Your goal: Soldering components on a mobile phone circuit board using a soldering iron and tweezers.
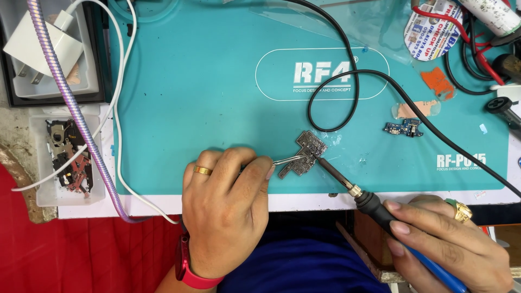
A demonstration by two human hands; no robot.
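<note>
A small grey circuit board lies on the teal work mat near its front edge. My left hand, with a gold ring and a red wristband, grips metal tweezers whose tips press on the board's left side. My right hand, also wearing a gold ring, holds a soldering iron with a black grip and blue handle. The iron's tip touches the right side of the board. A black cord curls across the mat behind the board.
A small blue circuit part lies on the mat's right side beside orange scraps. At left stand a clear tray of small parts, a white charger, a white cable and a braided purple cable. Tools and red-black wires crowd the back right.
</note>
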